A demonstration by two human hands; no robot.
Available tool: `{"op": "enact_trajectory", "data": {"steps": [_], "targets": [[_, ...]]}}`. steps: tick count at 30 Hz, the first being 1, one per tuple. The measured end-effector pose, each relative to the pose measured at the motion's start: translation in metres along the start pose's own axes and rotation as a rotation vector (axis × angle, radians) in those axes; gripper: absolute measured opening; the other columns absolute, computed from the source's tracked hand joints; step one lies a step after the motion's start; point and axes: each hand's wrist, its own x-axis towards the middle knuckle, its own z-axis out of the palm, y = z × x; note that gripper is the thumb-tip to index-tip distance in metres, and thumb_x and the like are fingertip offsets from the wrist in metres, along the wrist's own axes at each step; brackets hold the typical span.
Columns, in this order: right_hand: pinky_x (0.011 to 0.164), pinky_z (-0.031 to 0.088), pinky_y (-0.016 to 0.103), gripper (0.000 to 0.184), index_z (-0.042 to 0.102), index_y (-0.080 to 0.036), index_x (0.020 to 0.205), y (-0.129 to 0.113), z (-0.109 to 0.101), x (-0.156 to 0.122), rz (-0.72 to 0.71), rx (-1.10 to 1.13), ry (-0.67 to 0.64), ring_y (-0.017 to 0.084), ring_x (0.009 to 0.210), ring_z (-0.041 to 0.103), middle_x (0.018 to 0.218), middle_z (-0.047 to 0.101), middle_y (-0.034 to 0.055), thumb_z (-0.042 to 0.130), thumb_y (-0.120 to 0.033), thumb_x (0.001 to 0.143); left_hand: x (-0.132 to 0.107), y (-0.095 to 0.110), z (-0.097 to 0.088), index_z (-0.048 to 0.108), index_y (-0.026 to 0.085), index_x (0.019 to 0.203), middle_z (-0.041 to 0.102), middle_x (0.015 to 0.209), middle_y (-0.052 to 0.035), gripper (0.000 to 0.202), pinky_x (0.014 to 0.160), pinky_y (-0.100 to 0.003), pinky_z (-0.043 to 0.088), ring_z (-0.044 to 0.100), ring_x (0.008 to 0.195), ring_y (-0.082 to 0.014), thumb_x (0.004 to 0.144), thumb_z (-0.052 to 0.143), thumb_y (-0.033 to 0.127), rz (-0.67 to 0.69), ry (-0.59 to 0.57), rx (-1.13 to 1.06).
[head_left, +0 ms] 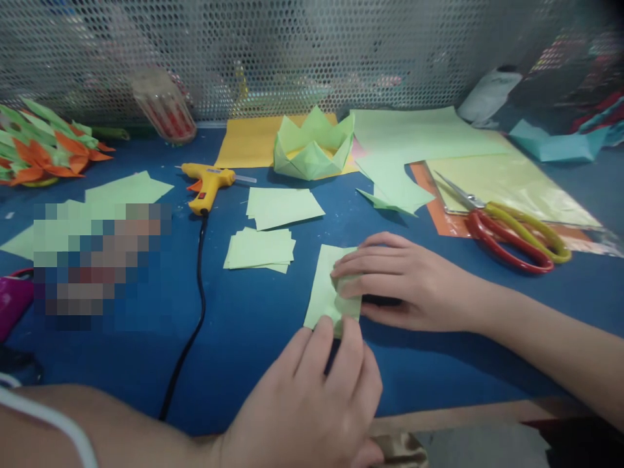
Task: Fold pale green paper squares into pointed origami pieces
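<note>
A small light green sheet of paper (322, 279) lies on the blue table under both my hands. My left hand (322, 383) reaches from below, its bent fingertips on the paper's near edge; its thumb is hidden. From the right, my right hand (409, 279) holds the paper's right side, fingers curled over it and thumb beside the edge. Left of this sheet are two stacks of green paper pieces, a lower stack (260, 249) and an upper stack (287, 207).
A yellow glue gun (207, 182) trails a black cord (199, 292). Behind stands a folded green paper crown (314, 153). Scissors (511, 234) rest on packed paper (517, 185) at right. A jar (166, 107) leans near the perforated metal panel (292, 52). Orange-green paper flowers (43, 149) lie left.
</note>
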Motion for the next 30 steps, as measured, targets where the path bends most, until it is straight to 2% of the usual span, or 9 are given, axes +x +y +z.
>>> {"op": "enact_trajectory", "data": {"steps": [4, 8, 13, 18, 23, 27, 30], "targets": [[0.085, 0.040, 0.034, 0.016, 0.060, -0.018, 0.101, 0.000, 0.002, -0.002, -0.003, 0.018, 0.019, 0.016, 0.090, 0.062, 0.096, 0.069, 0.0053, 0.045, -0.021, 0.098, 0.003, -0.005, -0.006, 0.066, 0.011, 0.112, 0.068, 0.115, -0.0083, 0.072, 0.083, -0.033, 0.044, 0.059, 0.097, -0.0256, 0.071, 0.065, 0.071, -0.017, 0.018, -0.013], [0.080, 0.038, 0.032, 0.014, 0.058, -0.018, 0.107, -0.001, 0.006, -0.001, 0.124, 0.113, 0.041, 0.014, 0.078, 0.058, 0.090, 0.069, 0.0026, 0.048, -0.024, 0.098, 0.004, -0.010, -0.006, 0.068, 0.003, 0.112, 0.070, 0.109, -0.0122, 0.067, 0.080, -0.033, 0.044, 0.059, 0.093, -0.0269, 0.074, 0.072, 0.058, -0.064, 0.020, 0.030], [0.081, 0.034, 0.036, 0.027, 0.060, -0.019, 0.110, -0.008, 0.009, 0.006, 0.353, 0.083, 0.049, 0.020, 0.087, 0.056, 0.093, 0.064, 0.0053, 0.061, -0.035, 0.088, 0.004, -0.011, -0.003, 0.072, 0.008, 0.107, 0.067, 0.115, -0.0098, 0.060, 0.085, -0.035, 0.040, 0.052, 0.102, -0.0274, 0.072, 0.074, 0.057, -0.091, -0.002, 0.046], [0.086, 0.034, 0.043, 0.042, 0.058, -0.025, 0.119, -0.011, 0.008, 0.010, 0.500, 0.088, -0.034, 0.026, 0.097, 0.052, 0.105, 0.058, 0.0090, 0.059, -0.050, 0.086, 0.003, -0.011, -0.002, 0.069, 0.004, 0.110, 0.070, 0.096, -0.0114, 0.061, 0.083, -0.036, 0.038, 0.053, 0.096, -0.0269, 0.078, 0.070, 0.056, -0.050, -0.002, 0.056], [0.091, 0.036, 0.047, 0.049, 0.046, -0.033, 0.134, -0.004, 0.001, 0.003, 0.567, 0.159, -0.106, 0.028, 0.108, 0.051, 0.118, 0.054, 0.0085, 0.057, -0.049, 0.089, 0.006, -0.017, -0.004, 0.073, 0.012, 0.086, 0.069, 0.094, -0.0118, 0.035, 0.074, -0.036, 0.038, 0.056, 0.086, -0.0256, 0.084, 0.067, 0.047, 0.092, -0.030, 0.031], [0.088, 0.042, 0.048, 0.052, 0.043, -0.037, 0.137, 0.007, -0.007, -0.007, 0.646, 0.188, -0.097, 0.027, 0.106, 0.053, 0.112, 0.055, 0.0068, 0.058, -0.044, 0.088, 0.007, -0.021, -0.007, 0.070, 0.016, 0.072, 0.065, 0.078, -0.0080, 0.027, 0.063, -0.034, 0.034, 0.051, 0.073, -0.0227, 0.082, 0.070, 0.041, 0.106, -0.057, -0.049], [0.084, 0.047, 0.042, 0.050, 0.046, -0.032, 0.135, 0.017, -0.014, -0.012, 0.645, 0.278, -0.104, 0.026, 0.105, 0.055, 0.114, 0.057, 0.0078, 0.058, -0.038, 0.087, 0.007, -0.023, -0.009, 0.062, 0.018, 0.058, 0.056, 0.062, -0.0046, 0.029, 0.058, -0.033, 0.029, 0.046, 0.064, -0.0200, 0.082, 0.069, 0.034, 0.145, -0.012, -0.059]]}}
